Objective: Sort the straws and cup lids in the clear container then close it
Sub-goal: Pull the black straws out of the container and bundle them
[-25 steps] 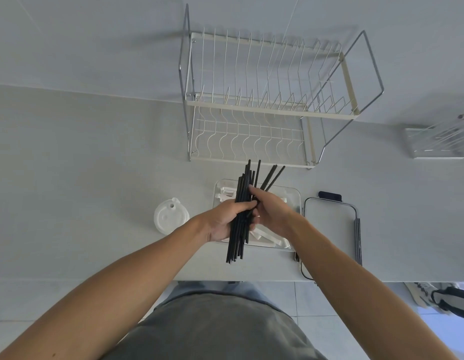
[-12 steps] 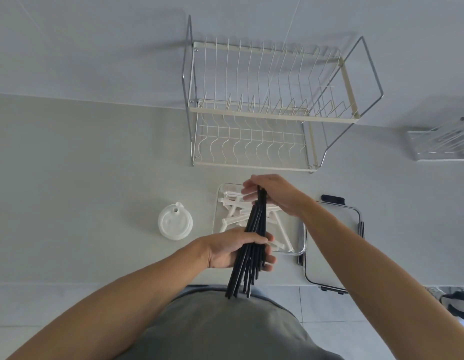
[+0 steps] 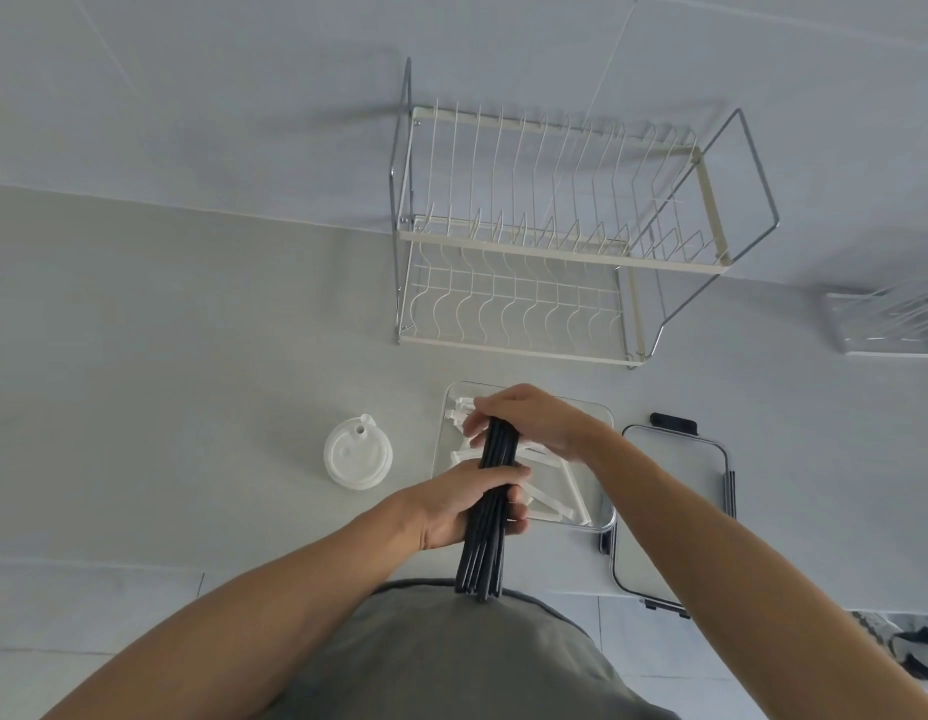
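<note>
A bundle of black straws (image 3: 490, 511) runs lengthwise over the left half of the clear container (image 3: 605, 423). My left hand (image 3: 464, 504) is wrapped around the bundle's middle. My right hand (image 3: 529, 420) covers and grips its far end. The near ends stick out past the counter edge toward my body. Several white straws (image 3: 560, 491) lie loose inside the container. A stack of white cup lids (image 3: 358, 453) sits on the counter left of the container. The container's lid (image 3: 675, 506), clear with black clips, lies flat to the right.
A two-tier wire dish rack (image 3: 560, 252) stands behind the container against the wall. A clear acrylic holder (image 3: 888, 324) sits at the far right. The counter's front edge runs just below my left hand, with floor tiles beyond it.
The bundle has gone from fanned and tilted to tight and straight. My right hand slid up to its far end; both hands shifted slightly nearer me.
</note>
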